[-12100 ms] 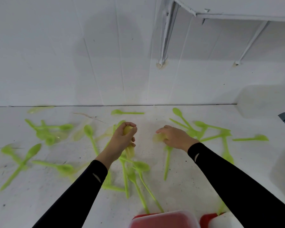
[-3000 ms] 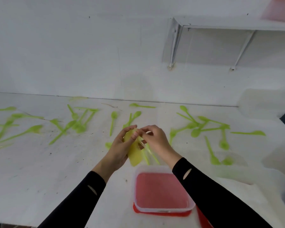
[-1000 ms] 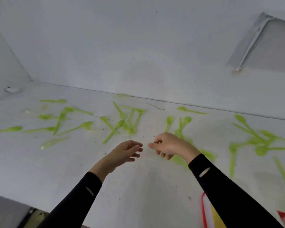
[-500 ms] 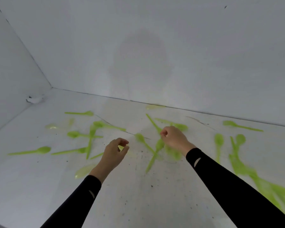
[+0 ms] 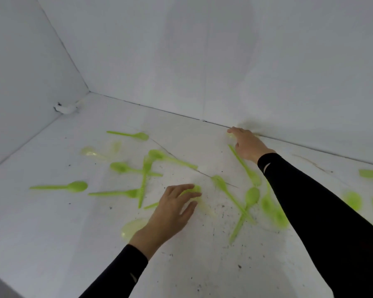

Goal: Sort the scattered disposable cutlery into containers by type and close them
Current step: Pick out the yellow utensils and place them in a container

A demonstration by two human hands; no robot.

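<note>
Cutlery point(image 5: 125, 168) made of bright green plastic lies scattered all over the white table point(image 5: 52, 244), across the middle and the right side of the frame. The left hand point(image 5: 172, 209) is low in the middle, palm down. Its fingers point(image 5: 179, 187) are spread wide and hold nothing. The fingertips are over a green spoon bowl point(image 5: 196, 188), but it is too blurry to tell if they touch it. A pale yellow spoon point(image 5: 130, 230) lies on the table just beside the left wrist, partly hidden by it. The right hand point(image 5: 248, 145) reaches far up to where the table meets the back wall point(image 5: 202, 61). Its fingers are stretched out straight and close together. The pointing finger point(image 5: 232, 130) is right at a small pale piece point(image 5: 232, 136) by the wall, and it is hard to tell if they touch. A long green handle point(image 5: 243, 164) comes out from under this hand and runs down beside the black right sleeve point(image 5: 310, 201). Two crossed spoons point(image 5: 252, 196) lie between the two arms. At the left of the frame a lone spoon point(image 5: 73, 187) lies flat, and a far spoon point(image 5: 138, 136) lies higher up. A small white thing point(image 5: 66, 108) sits in the corner at the upper left.
</note>
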